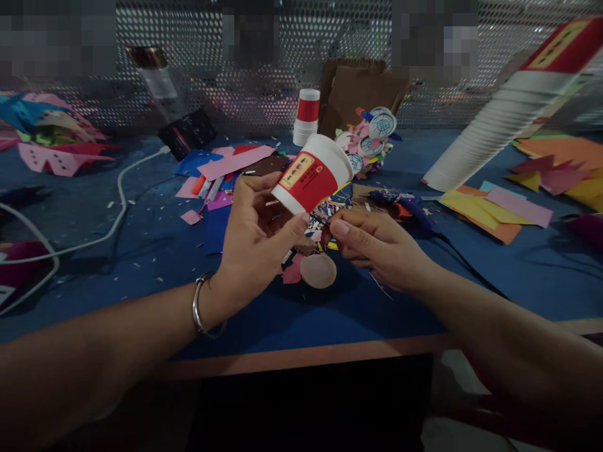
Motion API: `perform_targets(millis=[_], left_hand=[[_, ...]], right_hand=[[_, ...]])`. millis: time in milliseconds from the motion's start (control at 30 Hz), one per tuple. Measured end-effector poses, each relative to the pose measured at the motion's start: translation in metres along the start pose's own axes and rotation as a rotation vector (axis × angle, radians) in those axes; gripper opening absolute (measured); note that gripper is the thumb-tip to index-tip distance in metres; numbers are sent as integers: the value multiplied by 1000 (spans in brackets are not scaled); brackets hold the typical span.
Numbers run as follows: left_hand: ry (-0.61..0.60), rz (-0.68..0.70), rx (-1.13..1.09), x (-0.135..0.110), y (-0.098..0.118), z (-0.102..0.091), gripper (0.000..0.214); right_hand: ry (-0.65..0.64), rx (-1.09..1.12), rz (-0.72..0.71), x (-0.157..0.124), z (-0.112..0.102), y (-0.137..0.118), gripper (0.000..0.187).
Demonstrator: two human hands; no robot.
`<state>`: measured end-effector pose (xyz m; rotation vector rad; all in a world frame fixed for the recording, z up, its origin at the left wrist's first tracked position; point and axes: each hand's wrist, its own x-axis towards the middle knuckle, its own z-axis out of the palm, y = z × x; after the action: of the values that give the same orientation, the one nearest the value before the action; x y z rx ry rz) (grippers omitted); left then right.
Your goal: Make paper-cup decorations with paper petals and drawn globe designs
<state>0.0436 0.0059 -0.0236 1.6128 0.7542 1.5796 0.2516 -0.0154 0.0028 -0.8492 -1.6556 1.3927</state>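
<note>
My left hand (257,235) is closed around the base of a red and white paper cup (313,172), which is tilted with its mouth pointing up and to the right. A metal bangle sits on that wrist. My right hand (372,245) is pinched shut on a thin dark tool (320,220) whose tip touches the bottom rim of the cup; I cannot make out what the tool is. Both hands hover above the blue table (141,251), over a round brown paper disc (318,270) and paper scraps.
A blue glue gun (400,202) with a black cord lies right of my hands. A tall leaning stack of paper cups (499,119) is at right, a short stack (307,116) at the back. Coloured paper sheets (499,210) and a white cable (117,207) litter the table.
</note>
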Motion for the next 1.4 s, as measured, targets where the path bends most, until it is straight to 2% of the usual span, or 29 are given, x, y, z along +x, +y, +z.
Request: perform_targets(millis=[300,500,833,1133,1300,1400], left_hand=[[0,-34,32,4,3,-3,56],[6,17,74,3,4,0,55],[31,27,135,2,4,-2,55],[66,64,165,2,2,-4,57],[-5,129,209,0,2,-1,55],[-17,69,146,0,2,3,58]], right_hand=[[57,-12,-17,-1,1,-2,52],[67,-36,-25,-1,0,-1,52],[83,-58,3,-3,2,-1,53],[75,-8,0,-2,7,-2,50],[106,5,14,-1,10,-3,54],[118,49,31,1,13,-4,56]])
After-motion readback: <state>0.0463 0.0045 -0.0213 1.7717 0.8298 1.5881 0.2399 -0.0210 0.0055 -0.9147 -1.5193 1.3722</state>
